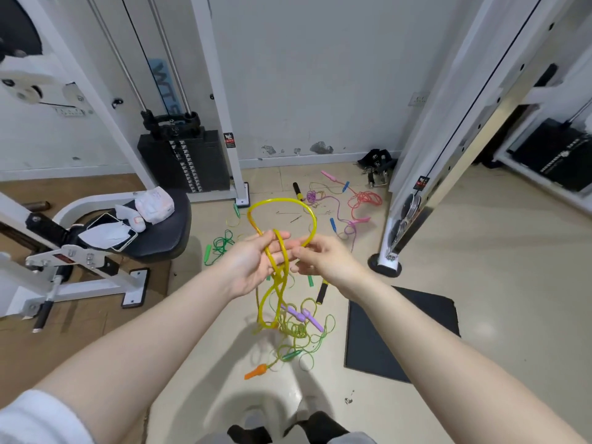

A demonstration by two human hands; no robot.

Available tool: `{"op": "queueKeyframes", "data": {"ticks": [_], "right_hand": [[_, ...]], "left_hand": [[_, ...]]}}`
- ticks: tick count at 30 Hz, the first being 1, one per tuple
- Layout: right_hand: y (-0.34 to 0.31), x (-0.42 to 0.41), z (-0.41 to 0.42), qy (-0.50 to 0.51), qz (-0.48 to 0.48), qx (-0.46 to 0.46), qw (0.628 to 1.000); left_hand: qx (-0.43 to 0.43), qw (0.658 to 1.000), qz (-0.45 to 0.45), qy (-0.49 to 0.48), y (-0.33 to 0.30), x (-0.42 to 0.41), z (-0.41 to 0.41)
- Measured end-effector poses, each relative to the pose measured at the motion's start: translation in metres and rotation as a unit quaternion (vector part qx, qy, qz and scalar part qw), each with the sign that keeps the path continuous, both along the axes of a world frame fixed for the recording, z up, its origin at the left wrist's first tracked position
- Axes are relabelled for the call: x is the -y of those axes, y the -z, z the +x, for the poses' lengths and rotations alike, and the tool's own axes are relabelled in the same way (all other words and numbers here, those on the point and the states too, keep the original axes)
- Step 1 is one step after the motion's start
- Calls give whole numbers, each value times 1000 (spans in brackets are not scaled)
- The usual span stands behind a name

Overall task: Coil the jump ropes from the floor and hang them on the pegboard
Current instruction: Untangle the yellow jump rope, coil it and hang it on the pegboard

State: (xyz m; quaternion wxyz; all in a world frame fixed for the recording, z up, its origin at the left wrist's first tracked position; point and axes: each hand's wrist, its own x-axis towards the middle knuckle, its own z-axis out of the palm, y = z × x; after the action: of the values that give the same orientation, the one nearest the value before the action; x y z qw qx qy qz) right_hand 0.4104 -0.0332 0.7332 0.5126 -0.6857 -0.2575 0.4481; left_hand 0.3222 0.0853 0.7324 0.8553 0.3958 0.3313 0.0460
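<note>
Two hands meet in mid-air over the floor (pixel 496 251), both on one yellow rope (pixel 282 206). The left hand (pixel 253 261) has its fingers curled around a bundle of gathered strands, palm turned up. The right hand (pixel 323 254) pinches the rope where a big loop arches up and away, then comes back down. Below the hands, more yellow loops hang twisted, their lowest turn just above a tangle of thin green rope (pixel 298 334) on the floor.

By its look, the yellow rope is smooth, glossy plastic tube: light, and springy enough to hold an open arch unsupported. That stiffness suggests it will fight a tight coil and try to spring apart, and the slick surface may slide through a loose grip. Holding it where all the turns cross, as the left hand does, seems the safest place; the right hand can feed each new loop in.

Other ropes lie scattered: a pink rope (pixel 365 200) far right by the wall, a green rope (pixel 221 245) to the left, purple handles (pixel 304 315) and an orange handle (pixel 256 373) near the feet. These thinner cords look limp and likely to snag one another. No pegboard is in view.
</note>
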Motion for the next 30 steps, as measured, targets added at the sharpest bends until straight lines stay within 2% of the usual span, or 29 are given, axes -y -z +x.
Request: {"op": "queueKeyframes", "data": {"ticks": [2,3,5,6,8,11,12,13,14,15,16,17,18,19,20,21,23,25,26,28,30], "right_hand": [[6,2,1,15,-28,39,999],[8,3,2,47,-29,34,998],[9,7,12,142,-10,-36,989],[8,10,19,178,2,-68,982],[8,15,35,228,32,-133,964],[4,18,55,332,104,-300,888],[3,20,63,342,107,-320,877],[2,24,70,334,93,-297,890],[3,31,80,312,61,-214,924],[6,40,90,271,16,-79,959],[8,50,99,208,-41,82,974],[11,61,107,138,-109,233,956],[15,69,114,76,-179,348,917],[17,76,118,41,-229,419,878],[17,79,119,42,-246,446,859],[19,80,119,66,-237,437,865],[19,76,117,147,-185,323,916],[13,66,112,224,-123,119,959],[8,63,109,235,-107,12,966],[-1,59,104,192,-69,-209,956],[-13,53,98,142,32,-389,909]], "left_hand": [[-61,997,53,6,-1,8,5],[-101,988,114,14,-3,9,7],[-159,957,243,15,-1,5,7],[-163,950,267,2,2,1,6],[-128,965,226,-32,7,-3,1],[-68,989,58,-119,15,-4,-2],[-63,988,4,-143,16,-5,-3],[-70,987,-15,-145,17,-7,-5],[-86,988,14,-130,19,-10,-9],[-117,984,98,-96,21,-14,-13],[-159,961,224,-42,23,-17,-17],[-204,910,361,20,24,-21,-22],[-245,842,476,65,24,-24,-24],[-275,782,553,88,24,-24,-23],[-290,746,592,89,24,-24,-20],[-296,733,608,77,24,-23,-17],[-303,740,599,48,30,-19,-10],[-316,747,584,29,37,-15,-2],[-317,748,582,20,40,-14,2],[-314,750,581,-19,39,-12,10],[-293,736,607,-56,38,-4,18]]}}
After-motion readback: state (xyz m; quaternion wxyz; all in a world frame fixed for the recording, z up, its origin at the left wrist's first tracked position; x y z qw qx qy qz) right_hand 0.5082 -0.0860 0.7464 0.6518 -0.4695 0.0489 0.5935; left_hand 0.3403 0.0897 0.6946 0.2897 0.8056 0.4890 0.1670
